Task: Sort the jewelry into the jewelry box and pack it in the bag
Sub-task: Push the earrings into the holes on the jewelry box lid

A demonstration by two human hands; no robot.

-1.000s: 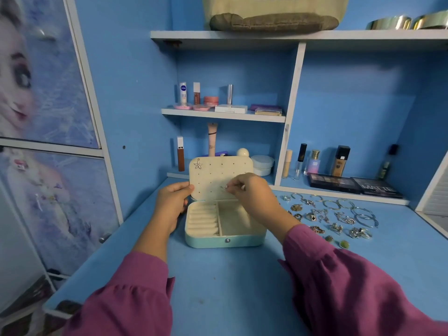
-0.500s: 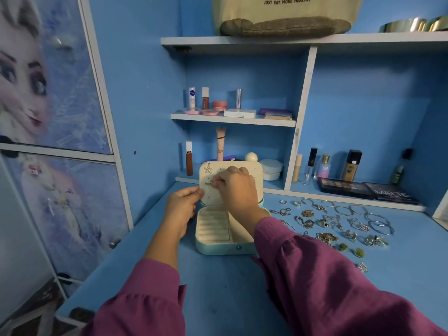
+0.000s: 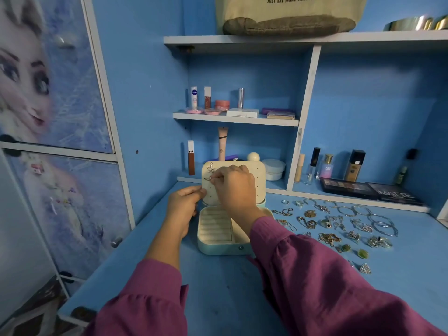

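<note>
A mint jewelry box (image 3: 219, 247) stands open on the blue desk, its cream perforated lid (image 3: 258, 177) upright. A starfish earring (image 3: 211, 168) hangs at the lid's top left. Just below it, my right hand (image 3: 234, 187) pinches a small silver earring (image 3: 208, 178) against the lid. My left hand (image 3: 183, 206) grips the lid's left edge. Several rings, chains and bangles (image 3: 335, 223) lie spread on the desk to the right of the box. A beige tote bag (image 3: 291, 14) sits on the top shelf.
Shelves behind the box hold cosmetics: tubes, jars and a white compact (image 3: 242, 112). Bottles and two eyeshadow palettes (image 3: 368, 190) line the back right. A cupboard door with a cartoon picture (image 3: 48, 93) stands at the left. Gold bangles (image 3: 417, 23) sit on the top shelf.
My right hand has moved left across the lid with the small earring, from the lid's middle to under the starfish earring. My left hand stays on the lid's left edge.
</note>
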